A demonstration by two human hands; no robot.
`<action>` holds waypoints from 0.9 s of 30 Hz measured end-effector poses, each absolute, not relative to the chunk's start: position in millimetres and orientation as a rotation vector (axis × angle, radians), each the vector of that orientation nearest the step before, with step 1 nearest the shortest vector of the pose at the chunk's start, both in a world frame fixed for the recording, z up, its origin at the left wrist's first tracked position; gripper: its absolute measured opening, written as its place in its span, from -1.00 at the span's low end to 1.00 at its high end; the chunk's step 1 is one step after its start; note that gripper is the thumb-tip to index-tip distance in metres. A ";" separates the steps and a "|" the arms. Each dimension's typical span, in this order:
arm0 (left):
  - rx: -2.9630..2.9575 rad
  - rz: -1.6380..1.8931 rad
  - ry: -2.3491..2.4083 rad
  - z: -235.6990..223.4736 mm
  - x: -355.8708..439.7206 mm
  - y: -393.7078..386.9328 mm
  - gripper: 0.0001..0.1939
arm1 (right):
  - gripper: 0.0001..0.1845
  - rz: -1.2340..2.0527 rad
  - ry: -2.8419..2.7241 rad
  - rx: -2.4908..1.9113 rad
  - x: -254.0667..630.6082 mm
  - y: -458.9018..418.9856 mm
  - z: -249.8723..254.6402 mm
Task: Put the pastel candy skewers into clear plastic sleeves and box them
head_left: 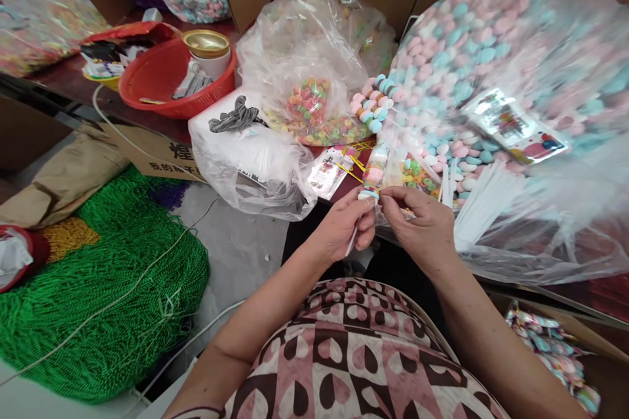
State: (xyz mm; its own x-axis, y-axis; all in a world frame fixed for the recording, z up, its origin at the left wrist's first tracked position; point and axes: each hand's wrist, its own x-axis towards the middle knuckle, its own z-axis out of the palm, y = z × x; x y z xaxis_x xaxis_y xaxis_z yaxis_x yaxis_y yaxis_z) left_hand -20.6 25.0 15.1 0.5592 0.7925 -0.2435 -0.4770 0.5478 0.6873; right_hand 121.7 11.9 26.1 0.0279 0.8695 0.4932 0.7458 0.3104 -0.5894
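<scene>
A marshmallow skewer [375, 170] in a clear bag points away from me, with pink, white and blue pieces on it. Its white stick comes out below my left hand [348, 226], which is closed round the lower end. Right beside it, at the bag's base, the fingertips of my right hand [420, 219] are pinched together. Whatever they hold is too small to make out. Yellow twist ties [351, 158] and a printed packet [328, 173] lie just beyond my left hand. Several finished-looking rows of marshmallows [376, 103] lie farther back.
A large bag of marshmallows [457, 33] fills the right, with white sticks [484, 203] and a silvery packet [514, 126] on it. Ring gummies [309, 101] sit in a bag at centre. Left are a red basket [147, 88] and green bead strings [98, 301]. Wrapped skewers [555, 347] lie in a box.
</scene>
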 end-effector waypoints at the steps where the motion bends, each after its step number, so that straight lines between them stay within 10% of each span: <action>1: 0.602 0.810 0.594 15.3 -20.4 24.4 -0.73 | -0.82 0.182 -1.741 -1.478 121.4 12.4 26.0; 27: 0.327 0.604 0.520 2.1 -19.5 25.8 -0.71 | -0.89 -0.100 -1.852 -1.328 123.5 5.0 -3.1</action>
State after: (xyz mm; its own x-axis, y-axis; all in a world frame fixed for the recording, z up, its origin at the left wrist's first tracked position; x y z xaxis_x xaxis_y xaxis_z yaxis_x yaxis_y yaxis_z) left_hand -19.5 25.8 2.1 0.7013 0.6121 -0.3655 -0.4523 0.7783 0.4355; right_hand 123.5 5.0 -3.1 -0.0922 0.7474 0.6579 0.8140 0.4371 -0.3825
